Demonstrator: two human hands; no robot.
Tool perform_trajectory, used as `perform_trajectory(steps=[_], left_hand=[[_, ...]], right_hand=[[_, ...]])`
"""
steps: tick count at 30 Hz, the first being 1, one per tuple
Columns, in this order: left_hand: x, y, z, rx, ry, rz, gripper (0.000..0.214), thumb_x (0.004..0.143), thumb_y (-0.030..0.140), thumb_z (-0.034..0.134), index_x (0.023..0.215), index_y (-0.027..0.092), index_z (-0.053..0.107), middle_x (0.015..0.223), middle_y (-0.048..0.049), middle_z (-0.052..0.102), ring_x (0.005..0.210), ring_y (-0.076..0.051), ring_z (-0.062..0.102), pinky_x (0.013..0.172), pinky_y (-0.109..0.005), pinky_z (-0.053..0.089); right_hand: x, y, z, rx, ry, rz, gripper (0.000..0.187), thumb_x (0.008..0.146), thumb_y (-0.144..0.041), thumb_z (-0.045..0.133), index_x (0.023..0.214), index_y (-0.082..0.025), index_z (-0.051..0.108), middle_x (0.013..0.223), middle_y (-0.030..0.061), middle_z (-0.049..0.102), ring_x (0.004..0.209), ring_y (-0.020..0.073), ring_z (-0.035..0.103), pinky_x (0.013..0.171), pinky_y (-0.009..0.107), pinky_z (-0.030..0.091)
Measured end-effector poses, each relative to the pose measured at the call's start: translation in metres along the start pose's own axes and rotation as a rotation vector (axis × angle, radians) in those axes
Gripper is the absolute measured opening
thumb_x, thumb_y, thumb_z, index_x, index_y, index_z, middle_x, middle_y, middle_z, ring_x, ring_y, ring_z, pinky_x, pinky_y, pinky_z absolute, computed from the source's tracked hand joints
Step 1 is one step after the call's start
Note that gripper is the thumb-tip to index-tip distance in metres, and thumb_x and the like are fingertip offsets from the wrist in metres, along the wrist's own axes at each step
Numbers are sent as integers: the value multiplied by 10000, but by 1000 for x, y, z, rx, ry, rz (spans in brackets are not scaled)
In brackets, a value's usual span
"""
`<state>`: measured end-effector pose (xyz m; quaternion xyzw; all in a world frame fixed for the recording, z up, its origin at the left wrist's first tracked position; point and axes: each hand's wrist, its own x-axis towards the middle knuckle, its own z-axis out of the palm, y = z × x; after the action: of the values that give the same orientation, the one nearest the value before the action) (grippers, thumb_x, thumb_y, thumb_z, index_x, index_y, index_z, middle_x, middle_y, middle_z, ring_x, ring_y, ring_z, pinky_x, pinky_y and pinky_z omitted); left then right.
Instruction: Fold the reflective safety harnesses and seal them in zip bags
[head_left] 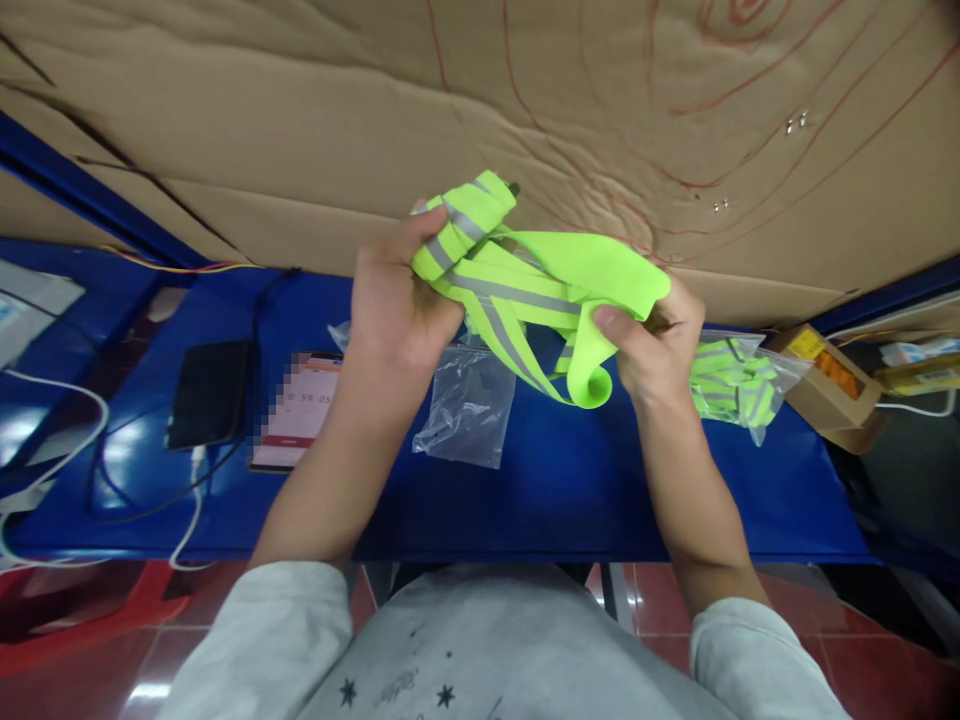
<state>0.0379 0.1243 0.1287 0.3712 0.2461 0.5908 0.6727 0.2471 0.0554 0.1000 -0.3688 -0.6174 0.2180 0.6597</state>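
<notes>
A neon yellow-green reflective strap harness with grey stripes is held up above the blue table. My left hand is closed around a bunched, rolled part of it, thumb on top; a small dark piece sticks out at the roll's far end. Its looser bands are pinched by my right hand, and one loop curls down below the thumb. Beneath the hands lies a clear plastic bag on the table. Right of my right hand, another clear bag holds similar neon straps.
The blue table has a cardboard wall behind it. At left lie a black phone on a white cable and a tablet, partly behind my forearm. A small cardboard box stands at right.
</notes>
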Motion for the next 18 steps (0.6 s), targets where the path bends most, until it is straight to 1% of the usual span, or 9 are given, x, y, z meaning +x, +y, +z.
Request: perform_trajectory(steps=[2, 4, 6, 8, 10, 12, 14, 16, 18], left_hand=[[-4, 2, 2, 21, 21, 59, 200, 756, 301, 765, 861, 298, 595, 1038, 29, 773, 1357, -261, 610, 1048, -391, 560], [-9, 6, 3, 59, 33, 127, 234, 766, 325, 782, 893, 316, 586, 1019, 50, 774, 1419, -240, 567, 1061, -365, 561], [-15, 10, 7, 95, 39, 193, 242, 784, 325, 778, 931, 338, 586, 1047, 84, 771, 1481, -214, 507, 1092, -342, 544], [-22, 13, 13, 109, 66, 256, 240, 799, 287, 763, 950, 350, 587, 1096, 120, 756, 1509, -195, 472, 1131, -327, 515], [-31, 12, 22, 111, 103, 281, 233, 812, 244, 744, 946, 345, 582, 1104, 131, 740, 1490, -190, 493, 1156, -324, 493], [-40, 8, 32, 108, 129, 280, 235, 833, 227, 735, 969, 342, 582, 1080, 116, 729, 1435, -196, 545, 1151, -328, 491], [-47, 3, 38, 104, 147, 286, 267, 846, 231, 751, 1021, 353, 590, 1059, 106, 720, 1385, -198, 583, 1119, -326, 504], [-49, 0, 40, 92, 151, 304, 306, 842, 223, 775, 1045, 367, 598, 1047, 109, 711, 1343, -194, 611, 1096, -323, 514], [-47, 1, 38, 62, 143, 325, 268, 842, 197, 770, 977, 357, 602, 1018, 116, 705, 1297, -186, 637, 1098, -323, 516]], right_hand=[[3, -3, -2, -75, -8, 26, 239, 790, -426, 861, 853, -243, 720, 832, -18, 681, 733, 155, 665, 644, 319, 600], [4, -6, -1, -134, 6, 84, 254, 805, -402, 847, 804, -227, 664, 808, -26, 649, 587, 104, 590, 472, 247, 497], [5, -8, 1, -198, 66, 139, 230, 851, -361, 802, 830, -229, 615, 807, -34, 620, 500, 75, 524, 406, 227, 411], [3, -9, 2, -320, 145, 131, 208, 859, -297, 767, 856, -240, 567, 805, -36, 600, 529, 90, 536, 475, 250, 460], [0, -9, 3, -493, 214, 78, 204, 842, -230, 725, 850, -247, 521, 811, -20, 583, 669, 147, 599, 665, 318, 552], [-4, -7, 2, -662, 246, 30, 173, 840, -184, 645, 823, -249, 486, 810, 5, 560, 811, 210, 622, 865, 414, 546], [-8, -2, 1, -813, 212, -18, 140, 830, -151, 568, 782, -245, 476, 771, 17, 525, 836, 244, 610, 962, 484, 484], [-13, 4, 2, -933, 150, -98, 137, 819, -137, 542, 742, -239, 492, 732, 19, 499, 797, 250, 590, 987, 514, 434], [-15, 7, 5, -954, 78, -170, 119, 852, -172, 565, 755, -237, 544, 752, 28, 535, 800, 255, 590, 994, 527, 409]])
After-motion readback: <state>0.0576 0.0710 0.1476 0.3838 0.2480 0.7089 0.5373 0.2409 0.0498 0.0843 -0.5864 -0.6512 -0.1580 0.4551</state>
